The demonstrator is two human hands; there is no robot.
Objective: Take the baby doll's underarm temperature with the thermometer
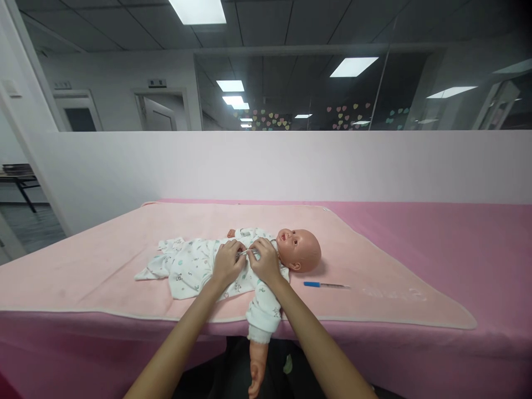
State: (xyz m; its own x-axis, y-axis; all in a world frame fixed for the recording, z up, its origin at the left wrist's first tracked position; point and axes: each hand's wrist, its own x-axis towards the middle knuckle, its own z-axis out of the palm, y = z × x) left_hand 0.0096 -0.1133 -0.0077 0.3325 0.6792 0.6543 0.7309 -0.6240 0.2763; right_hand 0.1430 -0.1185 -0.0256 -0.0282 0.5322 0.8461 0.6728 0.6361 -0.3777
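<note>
A baby doll [300,249] lies on its back, head to the right, in a white printed garment [189,269]. Over the doll's chest, my left hand [228,261] and my right hand [265,260] are close together with fingers pinched. Between them runs a thin white tie [246,251] of the garment, and both hands appear to grip it. The fingers partly hide the tie's ends. One doll arm [258,360] hangs over the table's near edge between my forearms; the doll's other hand [231,233] shows on the far side.
Right of the doll lies a slim clear stick with a blue end [312,284], resembling a thermometer. Beneath is a peach blanket [100,260] on a pink-covered table [469,249]. A white partition [291,166] with glass above stands behind the table.
</note>
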